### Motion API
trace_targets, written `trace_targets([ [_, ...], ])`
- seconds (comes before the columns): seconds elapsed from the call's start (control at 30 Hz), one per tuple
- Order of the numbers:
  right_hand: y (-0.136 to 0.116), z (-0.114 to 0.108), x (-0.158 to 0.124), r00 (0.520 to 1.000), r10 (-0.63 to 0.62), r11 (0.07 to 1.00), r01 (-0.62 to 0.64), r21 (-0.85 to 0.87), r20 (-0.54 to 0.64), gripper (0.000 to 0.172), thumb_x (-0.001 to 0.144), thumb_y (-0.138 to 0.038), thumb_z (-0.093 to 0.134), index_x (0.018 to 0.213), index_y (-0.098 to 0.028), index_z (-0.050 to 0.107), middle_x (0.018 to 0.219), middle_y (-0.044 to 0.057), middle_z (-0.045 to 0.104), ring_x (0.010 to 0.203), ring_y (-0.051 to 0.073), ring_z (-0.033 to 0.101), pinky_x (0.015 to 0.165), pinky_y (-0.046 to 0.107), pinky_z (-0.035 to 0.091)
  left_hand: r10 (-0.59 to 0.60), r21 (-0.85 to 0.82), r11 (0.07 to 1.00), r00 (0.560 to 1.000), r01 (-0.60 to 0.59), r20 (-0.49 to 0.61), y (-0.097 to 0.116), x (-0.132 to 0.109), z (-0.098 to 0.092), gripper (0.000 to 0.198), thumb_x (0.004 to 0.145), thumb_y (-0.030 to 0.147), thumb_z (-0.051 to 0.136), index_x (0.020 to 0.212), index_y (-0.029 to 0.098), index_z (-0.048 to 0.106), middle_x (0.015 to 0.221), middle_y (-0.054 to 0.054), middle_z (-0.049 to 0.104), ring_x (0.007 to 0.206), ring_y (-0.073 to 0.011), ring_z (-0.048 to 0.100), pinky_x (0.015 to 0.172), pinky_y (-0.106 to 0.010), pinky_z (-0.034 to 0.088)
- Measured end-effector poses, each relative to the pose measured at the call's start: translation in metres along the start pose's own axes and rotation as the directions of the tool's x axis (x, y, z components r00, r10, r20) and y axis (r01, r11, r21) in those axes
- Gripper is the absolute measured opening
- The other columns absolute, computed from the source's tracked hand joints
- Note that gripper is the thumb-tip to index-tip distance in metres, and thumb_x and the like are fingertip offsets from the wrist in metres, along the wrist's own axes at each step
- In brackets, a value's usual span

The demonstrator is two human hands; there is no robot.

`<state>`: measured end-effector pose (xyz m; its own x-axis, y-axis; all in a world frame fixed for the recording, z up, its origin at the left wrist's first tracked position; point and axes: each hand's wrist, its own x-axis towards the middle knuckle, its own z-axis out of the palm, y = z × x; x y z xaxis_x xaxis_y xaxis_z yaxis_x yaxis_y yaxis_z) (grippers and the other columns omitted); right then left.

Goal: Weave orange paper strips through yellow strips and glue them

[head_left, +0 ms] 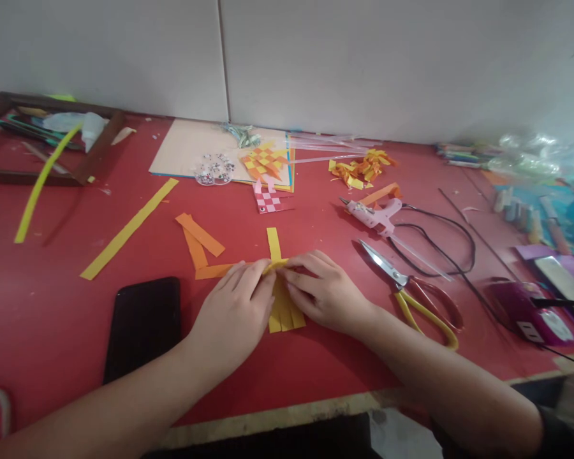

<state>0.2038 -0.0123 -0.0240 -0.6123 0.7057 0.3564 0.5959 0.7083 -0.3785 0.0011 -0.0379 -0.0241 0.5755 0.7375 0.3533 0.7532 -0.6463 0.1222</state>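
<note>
Both of my hands rest on the red table [52,319] over a set of yellow paper strips [283,312] lying side by side. My left hand [236,306] has its fingers pressed together, pinching a folded yellow strip end where an orange strip [213,271] comes in from the left. My right hand [323,290] pinches the same spot from the right, fingers curled on the yellow strips. One yellow strip [273,243] sticks out beyond my fingertips.
A black phone [143,325] lies left of my left arm. Scissors [411,290] and a pink glue gun [377,215] with its cord lie to the right. Loose orange strips [198,236], a long yellow strip [129,229], woven paper pieces [270,199] and googly eyes [213,171] lie beyond.
</note>
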Motion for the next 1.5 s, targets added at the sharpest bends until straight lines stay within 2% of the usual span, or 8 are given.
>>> trace_targets([
  [0.57, -0.004, 0.004, -0.002, 0.997, 0.08, 0.997, -0.08, -0.001, -0.018, 0.023, 0.088, -0.013, 0.05, 0.096, -0.014, 0.071, 0.099, 0.01, 0.069, 0.089, 0.021, 0.061, 0.083, 0.037, 0.056, 0.003, 0.021, 1.0, 0.999, -0.004, 0.04, 0.001, -0.009, 0.008, 0.034, 0.093, 0.012, 0.041, 0.121, 0.008, 0.059, 0.125, -0.017, 0.064, 0.113, -0.0292, 0.061, 0.105, -0.052, 0.042],
  [0.77, -0.002, 0.006, -0.002, 0.999, 0.045, 0.999, -0.045, -0.006, -0.031, 0.024, 0.088, -0.012, 0.048, 0.097, -0.016, 0.07, 0.098, 0.011, 0.068, 0.089, 0.021, 0.06, 0.081, 0.038, 0.056, -0.03, -0.056, 0.997, 0.974, 0.044, 0.224, 0.0, 0.004, -0.01, 0.048, 0.085, 0.0, 0.031, 0.128, 0.005, 0.05, 0.127, -0.018, 0.058, 0.117, -0.0277, 0.056, 0.101, -0.046, 0.046],
  [0.87, 0.0, 0.006, -0.003, 0.999, 0.025, 0.999, -0.024, 0.02, -0.044, 0.022, 0.089, -0.013, 0.05, 0.099, -0.014, 0.069, 0.099, 0.012, 0.068, 0.09, 0.022, 0.06, 0.081, 0.038, 0.055, -0.009, -0.111, 0.993, 0.963, 0.04, 0.269, -0.023, 0.023, -0.032, 0.045, 0.086, 0.002, 0.03, 0.121, 0.012, 0.056, 0.127, -0.014, 0.058, 0.117, -0.0255, 0.055, 0.098, -0.04, 0.047],
  [0.97, 0.002, 0.006, -0.002, 0.999, 0.023, 0.999, -0.021, 0.049, -0.041, 0.021, 0.09, -0.014, 0.05, 0.1, -0.013, 0.069, 0.1, 0.012, 0.068, 0.091, 0.022, 0.06, 0.083, 0.038, 0.055, -0.11, -0.08, 0.986, 0.934, 0.145, 0.339, -0.063, 0.04, -0.048, 0.036, 0.087, 0.009, 0.035, 0.112, 0.015, 0.06, 0.118, -0.011, 0.062, 0.112, -0.0259, 0.057, 0.093, -0.04, 0.047],
  [1.03, 0.003, 0.005, -0.002, 0.999, 0.021, 0.998, -0.019, 0.062, -0.032, 0.021, 0.09, -0.015, 0.05, 0.1, -0.015, 0.069, 0.1, 0.011, 0.068, 0.091, 0.021, 0.061, 0.083, 0.038, 0.054, -0.205, -0.045, 0.969, 0.889, 0.244, 0.41, -0.093, 0.047, -0.051, 0.026, 0.088, 0.021, 0.043, 0.105, 0.018, 0.063, 0.111, -0.009, 0.064, 0.102, -0.0263, 0.061, 0.086, -0.04, 0.048],
  [1.13, 0.004, 0.005, -0.001, 0.999, 0.02, 0.997, -0.018, 0.069, -0.03, 0.022, 0.09, -0.016, 0.05, 0.1, -0.016, 0.069, 0.1, 0.01, 0.069, 0.091, 0.021, 0.061, 0.082, 0.038, 0.054, -0.186, -0.102, 0.955, 0.831, 0.278, 0.525, -0.126, 0.053, -0.047, 0.023, 0.083, 0.033, 0.054, 0.1, 0.021, 0.064, 0.106, -0.007, 0.065, 0.094, -0.0237, 0.062, 0.078, -0.034, 0.047],
  [1.3, 0.006, 0.005, 0.0, 0.999, 0.013, 0.996, -0.009, 0.085, -0.042, 0.021, 0.091, -0.017, 0.05, 0.099, -0.015, 0.069, 0.098, 0.011, 0.069, 0.089, 0.021, 0.061, 0.08, 0.037, 0.054, -0.094, -0.16, 0.959, 0.794, 0.235, 0.601, -0.144, 0.063, -0.039, 0.026, 0.076, 0.041, 0.063, 0.091, 0.021, 0.066, 0.097, -0.005, 0.064, 0.085, -0.0211, 0.061, 0.07, -0.029, 0.044],
  [1.5, 0.007, 0.006, 0.0, 0.997, -0.001, 0.995, 0.008, 0.101, -0.076, 0.02, 0.09, -0.016, 0.05, 0.097, -0.016, 0.069, 0.097, 0.01, 0.069, 0.088, 0.02, 0.061, 0.078, 0.036, 0.054, -0.027, -0.181, 0.969, 0.803, 0.167, 0.595, -0.151, 0.065, -0.034, 0.021, 0.075, 0.042, 0.063, 0.075, 0.022, 0.067, 0.096, -0.006, 0.062, 0.093, -0.0232, 0.055, 0.08, -0.032, 0.039],
])
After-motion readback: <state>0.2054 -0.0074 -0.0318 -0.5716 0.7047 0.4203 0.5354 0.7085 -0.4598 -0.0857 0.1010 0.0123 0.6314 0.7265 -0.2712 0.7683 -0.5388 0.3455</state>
